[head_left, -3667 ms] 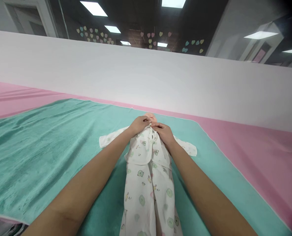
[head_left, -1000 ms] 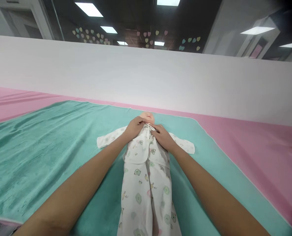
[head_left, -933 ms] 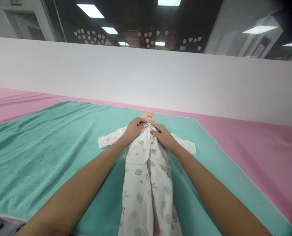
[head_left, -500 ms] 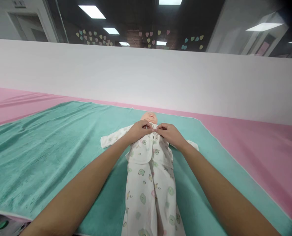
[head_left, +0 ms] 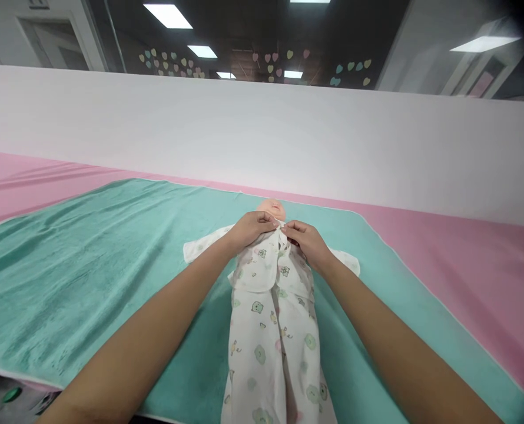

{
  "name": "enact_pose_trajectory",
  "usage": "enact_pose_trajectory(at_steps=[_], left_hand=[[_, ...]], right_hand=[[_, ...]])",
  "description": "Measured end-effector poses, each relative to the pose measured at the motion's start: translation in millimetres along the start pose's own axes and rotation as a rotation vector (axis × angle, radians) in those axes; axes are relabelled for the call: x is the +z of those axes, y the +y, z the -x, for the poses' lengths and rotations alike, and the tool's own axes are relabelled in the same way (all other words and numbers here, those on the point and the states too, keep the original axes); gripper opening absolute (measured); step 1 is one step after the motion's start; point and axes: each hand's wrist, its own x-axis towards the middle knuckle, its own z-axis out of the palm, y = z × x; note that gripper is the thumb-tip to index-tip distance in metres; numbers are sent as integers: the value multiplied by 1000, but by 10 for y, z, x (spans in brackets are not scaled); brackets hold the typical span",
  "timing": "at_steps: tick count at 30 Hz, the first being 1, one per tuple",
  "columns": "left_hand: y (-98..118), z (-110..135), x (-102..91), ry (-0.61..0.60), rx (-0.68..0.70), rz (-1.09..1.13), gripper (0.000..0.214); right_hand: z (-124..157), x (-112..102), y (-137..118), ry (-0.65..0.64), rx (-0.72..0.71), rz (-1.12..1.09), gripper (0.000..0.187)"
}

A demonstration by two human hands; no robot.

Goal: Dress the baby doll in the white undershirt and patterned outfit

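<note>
A baby doll [head_left: 272,208] lies on its back, its head toward the wall. It wears a white baby jacket [head_left: 255,272] with a green animal print and matching trousers [head_left: 262,353]. Both sleeves stretch out sideways. At the collar, my left hand [head_left: 254,228] pinches the jacket's front edge on the left side. Close beside it, my right hand [head_left: 307,240] pinches the other edge, the fingertips of the two hands nearly touching. Whatever small fastening lies between the fingers is too small to make out.
Beneath the doll spreads a green towel [head_left: 89,277] over a pink sheet [head_left: 456,253]. A white wall [head_left: 244,135] runs along the back, below dark glass with heart stickers. At the lower left corner, a grey object with a green part [head_left: 11,394] shows.
My hands stay at the collar with small finger movements; the fingertips sit slightly higher on the jacket edges. The whole view has shifted a little.
</note>
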Motion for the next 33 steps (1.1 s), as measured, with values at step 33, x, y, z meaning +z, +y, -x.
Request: enact_pose_trajectory(at_steps=[33], left_hand=[[-16,-6,30,51,38,-172,13]], right_hand=[[-2,86,114,59,-163,121,20]])
